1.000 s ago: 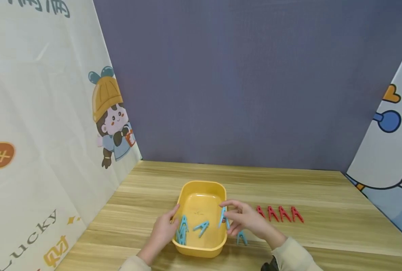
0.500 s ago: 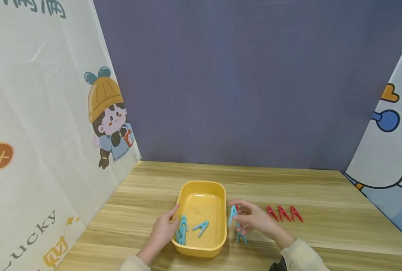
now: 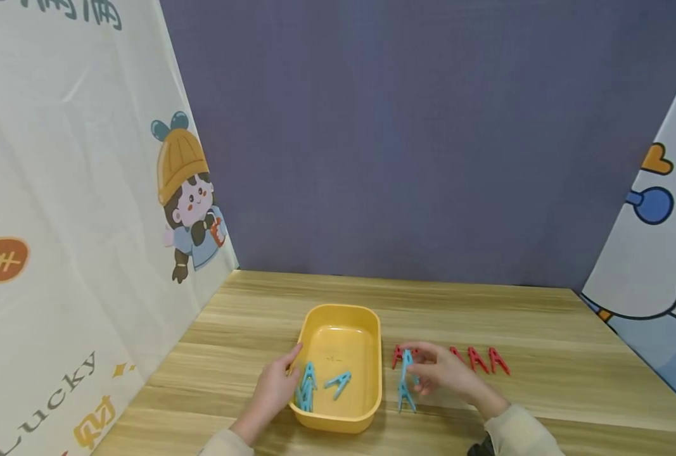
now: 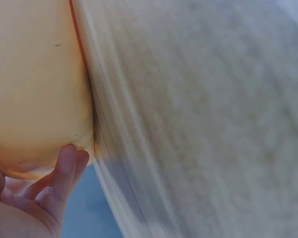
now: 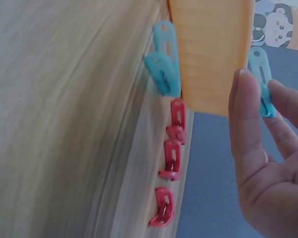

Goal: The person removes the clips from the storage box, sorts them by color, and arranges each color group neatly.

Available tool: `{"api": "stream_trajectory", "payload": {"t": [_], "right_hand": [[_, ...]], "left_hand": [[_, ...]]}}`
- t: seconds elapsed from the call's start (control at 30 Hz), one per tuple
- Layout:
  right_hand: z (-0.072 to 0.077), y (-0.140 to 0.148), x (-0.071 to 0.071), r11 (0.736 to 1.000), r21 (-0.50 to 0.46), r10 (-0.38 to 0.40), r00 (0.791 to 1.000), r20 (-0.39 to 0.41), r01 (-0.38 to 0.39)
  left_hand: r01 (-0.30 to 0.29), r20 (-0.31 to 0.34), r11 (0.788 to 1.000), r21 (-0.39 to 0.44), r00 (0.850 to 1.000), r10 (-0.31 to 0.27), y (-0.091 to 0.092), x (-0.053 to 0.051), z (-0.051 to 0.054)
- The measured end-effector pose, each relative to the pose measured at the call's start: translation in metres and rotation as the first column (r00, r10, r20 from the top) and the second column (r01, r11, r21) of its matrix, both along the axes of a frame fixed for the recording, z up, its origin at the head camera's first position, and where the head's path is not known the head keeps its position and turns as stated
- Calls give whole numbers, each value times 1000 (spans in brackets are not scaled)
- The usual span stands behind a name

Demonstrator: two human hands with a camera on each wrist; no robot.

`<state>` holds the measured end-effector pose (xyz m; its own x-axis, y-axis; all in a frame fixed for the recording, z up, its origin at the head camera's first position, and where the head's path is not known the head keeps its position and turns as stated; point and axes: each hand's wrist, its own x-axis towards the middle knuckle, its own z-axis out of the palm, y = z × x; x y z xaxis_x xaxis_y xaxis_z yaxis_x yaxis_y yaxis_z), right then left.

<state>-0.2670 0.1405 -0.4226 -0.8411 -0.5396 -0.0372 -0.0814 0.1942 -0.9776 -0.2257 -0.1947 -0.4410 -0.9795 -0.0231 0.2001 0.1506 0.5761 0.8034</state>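
Observation:
My left hand (image 3: 272,391) grips the left wall of a yellow plastic tub (image 3: 340,345). In the left wrist view its fingertips (image 4: 66,157) press against the tub's outer side. Several light-blue clothespins (image 3: 338,384) lie inside, mostly in the near left corner. To the right of the tub, my right hand (image 3: 446,372) pinches another blue clothespin (image 5: 260,74) between thumb and fingers, above the table. Just below it in the head view, one more blue clothespin (image 3: 406,400) lies on the wood; the two overlap there, but the right wrist view shows them apart.
A row of red clothespins (image 3: 477,360) lies on the wooden table (image 3: 292,290) behind and right of my right hand, which partly hides some. A dark panel (image 3: 400,158) stands along the back edge. Printed sheets hang left (image 3: 87,190) and right (image 3: 657,266).
My right hand has moved rightward from the tub's right rim, carrying the pinched blue clothespin toward the one on the table. My left hand and the tub have stayed put.

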Motion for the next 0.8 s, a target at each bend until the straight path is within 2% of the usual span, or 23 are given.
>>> {"api": "stream_trajectory", "payload": {"t": [0.53, 0.8], "right_hand": [[-11, 15, 2, 997, 63, -42, 997, -64, 46], [-15, 19, 2, 987, 141, -56, 992, -111, 71]], "left_hand": [[3, 10, 1000, -2, 1000, -3, 1, 3, 3], [2, 4, 1000, -7, 1000, -2, 0, 2, 2]]}}
